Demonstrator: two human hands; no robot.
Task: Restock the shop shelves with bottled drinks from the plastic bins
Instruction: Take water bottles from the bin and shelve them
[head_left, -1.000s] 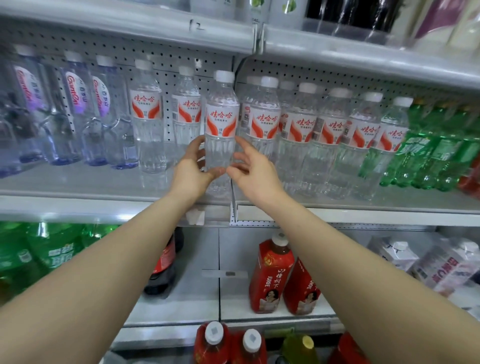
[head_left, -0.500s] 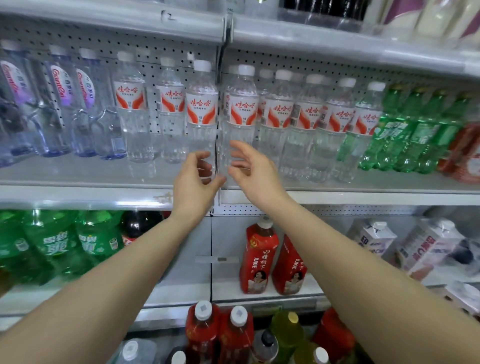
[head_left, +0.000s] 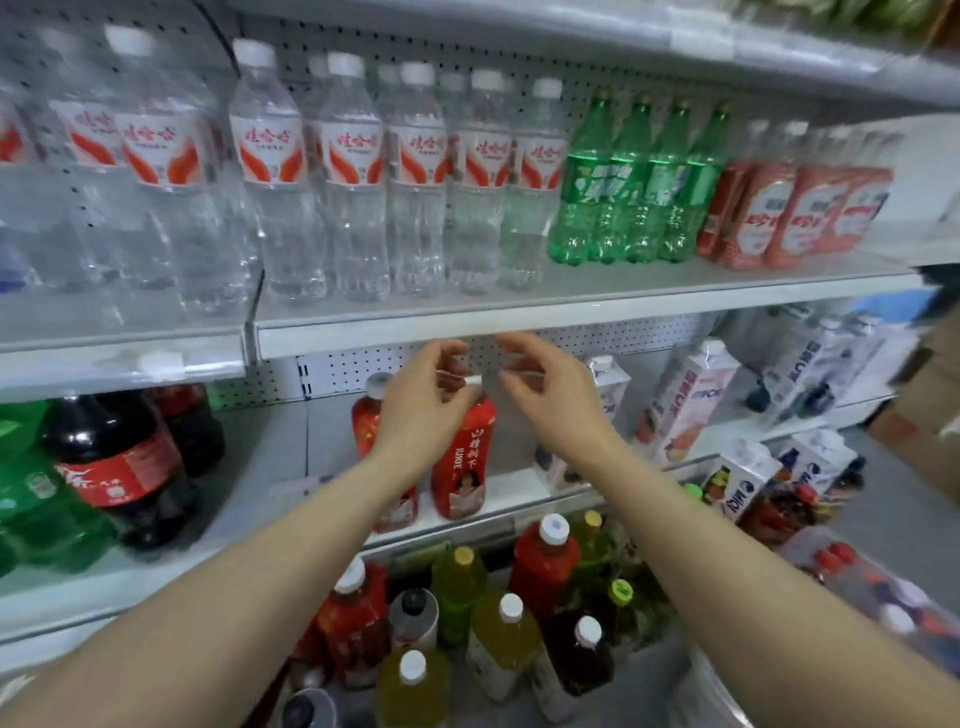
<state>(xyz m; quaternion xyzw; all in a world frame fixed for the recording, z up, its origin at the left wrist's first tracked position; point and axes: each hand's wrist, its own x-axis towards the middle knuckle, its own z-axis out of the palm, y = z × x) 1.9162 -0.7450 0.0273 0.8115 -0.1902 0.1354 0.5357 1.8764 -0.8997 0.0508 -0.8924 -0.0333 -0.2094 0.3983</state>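
Observation:
A row of clear water bottles (head_left: 353, 176) with red-and-white labels stands on the upper shelf (head_left: 467, 317). My left hand (head_left: 423, 410) and my right hand (head_left: 550, 395) hover empty below that shelf's front edge, fingers loosely curled, a small gap between them. Behind them, two red juice bottles (head_left: 465, 467) stand on the lower shelf. Below my forearms, a bin holds several mixed bottles (head_left: 498, 623), red, yellow-green and dark, with white and yellow caps.
Green soda bottles (head_left: 639, 182) and red-white cans (head_left: 795, 213) fill the upper shelf's right part. Cola bottles (head_left: 119, 467) stand lower left. White cartons (head_left: 685, 400) are lower right. A wrapped pack of bottles (head_left: 883, 592) sits at far right.
Both hands let go of the water bottle on the upper shelf and dropped below the shelf edge. The view swung right and down, showing the bin of bottles.

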